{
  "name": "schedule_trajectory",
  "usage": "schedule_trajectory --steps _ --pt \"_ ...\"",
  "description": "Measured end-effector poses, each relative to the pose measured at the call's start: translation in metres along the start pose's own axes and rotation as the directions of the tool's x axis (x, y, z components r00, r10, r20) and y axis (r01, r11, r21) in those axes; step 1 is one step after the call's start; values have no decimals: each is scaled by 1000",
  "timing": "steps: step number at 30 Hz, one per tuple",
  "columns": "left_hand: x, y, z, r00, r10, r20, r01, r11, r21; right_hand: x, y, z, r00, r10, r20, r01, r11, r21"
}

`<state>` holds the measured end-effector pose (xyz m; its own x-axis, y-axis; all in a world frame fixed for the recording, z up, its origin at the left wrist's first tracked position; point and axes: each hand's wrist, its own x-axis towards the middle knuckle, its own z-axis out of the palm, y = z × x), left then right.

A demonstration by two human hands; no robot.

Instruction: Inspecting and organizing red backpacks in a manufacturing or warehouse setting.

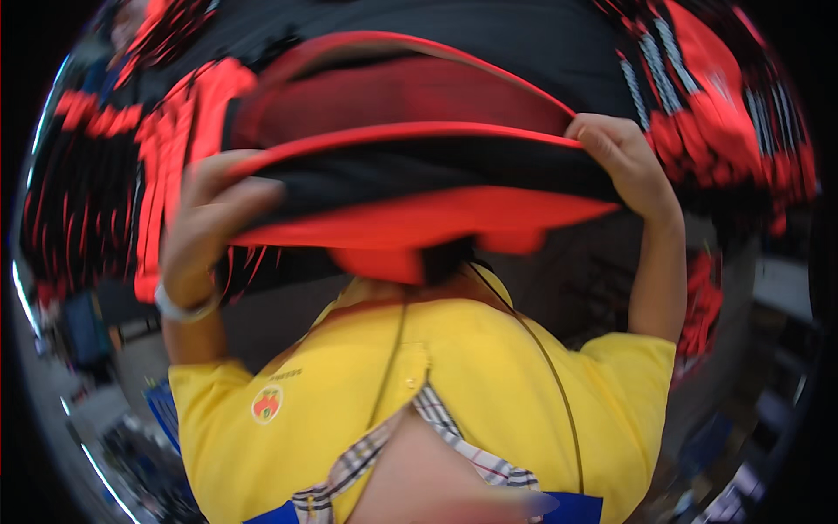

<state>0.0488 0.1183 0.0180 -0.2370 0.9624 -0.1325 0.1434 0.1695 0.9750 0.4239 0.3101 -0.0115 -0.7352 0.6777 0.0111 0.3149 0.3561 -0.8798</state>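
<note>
A red-and-black fabric bag is stretched wide between my two hands in front of my chest. Its mouth gapes, with red edging along both rims and a darker red inside showing. My right hand pinches the right end of the rim, thumb on the near side. At the left end, my left hand is closed on the fabric; it is smeared by motion and wears a pale band at the wrist. Red flaps hang below the black panel, also blurred.
Red-and-black fabric pieces lie in a row of stacks at the left, with a taller red pile beside the bag. More red pieces with patterned strips are heaped at the right. A dark work surface lies beyond.
</note>
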Motion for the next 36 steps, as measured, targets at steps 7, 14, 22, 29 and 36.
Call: schedule_trajectory --steps 7,14,22,29,36 --pt "65 -58 -113 937 131 -324 -189 970 -153 -9 -19 57 982 -45 182 -72 804 590" --pt "117 -46 -84 967 -46 -249 -17 970 -243 -8 -4 70 999 22 -36 11 681 732" --pt "153 -40 -82 997 6 -78 -25 966 -257 4 1 54 991 135 -15 -41 403 914" --pt "141 -24 -34 670 487 -561 -390 873 292 21 -3 35 954 270 -128 21 365 931" --pt "106 -41 60 700 713 40 -368 312 876 63 -5 -11 949 244 -202 113 333 936"
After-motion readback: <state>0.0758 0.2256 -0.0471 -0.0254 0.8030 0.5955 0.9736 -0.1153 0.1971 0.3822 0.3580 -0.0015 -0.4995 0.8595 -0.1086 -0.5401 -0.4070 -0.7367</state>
